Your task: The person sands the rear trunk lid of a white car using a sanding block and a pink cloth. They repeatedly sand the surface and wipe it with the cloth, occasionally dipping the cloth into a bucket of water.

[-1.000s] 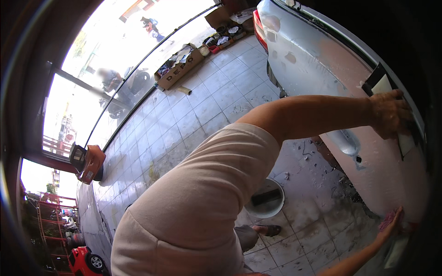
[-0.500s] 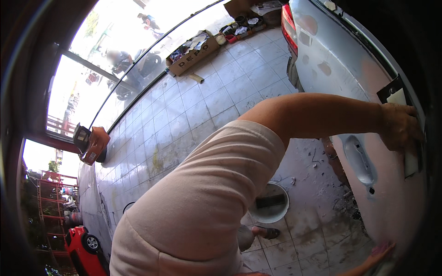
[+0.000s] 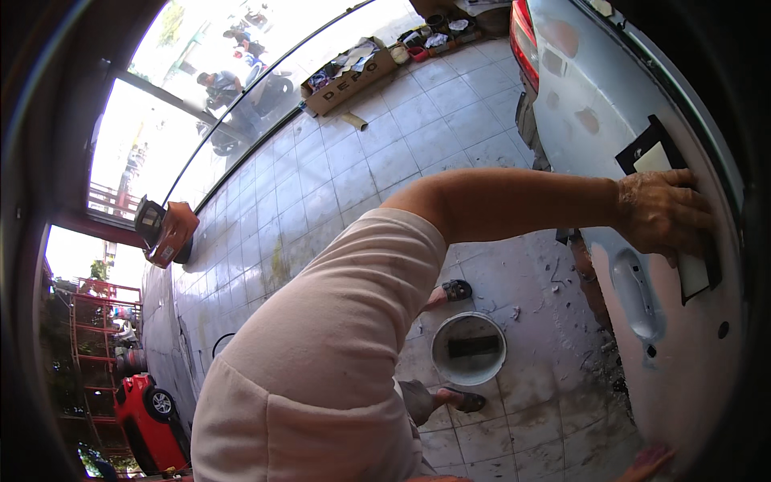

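Note:
My left hand (image 3: 662, 210) reaches across to a car body panel (image 3: 598, 153) at the right. Its fingers press over a long pale sanding block (image 3: 694, 273), which has black sandpaper (image 3: 640, 143) sticking out around it. The sandpaper's face against the panel is hidden. Just below, the panel has a recessed door handle pocket (image 3: 637, 293) in bare grey, with pinkish filler or primer around it. At the lower right edge my right hand (image 3: 649, 464) is near the panel, dim and blurred. A pinkish patch shows at its fingers, which I cannot make out.
A round white bucket (image 3: 468, 379) holding water and a dark block stands on the tiled floor (image 3: 377, 165) beside my sandalled feet. Debris lies under the panel. Farther off are a cardboard box (image 3: 345, 84) of odds and ends, an orange car part (image 3: 173, 233) and people outside the glass.
My left hand and the sanding block have shifted left over the panel, toward the handle pocket. A dark round hole has come into sight. More of the bucket and my other foot show now.

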{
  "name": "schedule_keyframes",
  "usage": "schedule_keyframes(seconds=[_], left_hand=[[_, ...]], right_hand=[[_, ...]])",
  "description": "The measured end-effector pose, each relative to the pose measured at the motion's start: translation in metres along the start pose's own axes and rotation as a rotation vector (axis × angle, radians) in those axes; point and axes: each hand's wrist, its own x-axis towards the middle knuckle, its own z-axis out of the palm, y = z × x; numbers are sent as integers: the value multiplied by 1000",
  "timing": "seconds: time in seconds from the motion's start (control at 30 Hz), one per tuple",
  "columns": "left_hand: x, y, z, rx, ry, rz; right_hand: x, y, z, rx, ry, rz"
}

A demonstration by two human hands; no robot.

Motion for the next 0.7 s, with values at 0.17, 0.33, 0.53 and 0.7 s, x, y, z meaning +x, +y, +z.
schedule_keyframes(seconds=[0.17,0.33,0.53,0.7], left_hand=[[87,29,11,208,-13,61],[68,61,3,-198,-139,-135],[148,90,35,-67,-227,84],[152,129,57,-13,-168,103]], right_hand=[[-68,-34,32,90,-73,43],[-136,-63,100,160,90,-128],[-132,-49,100,231,66,-230],[-146,-57,107,373,72,-171]])
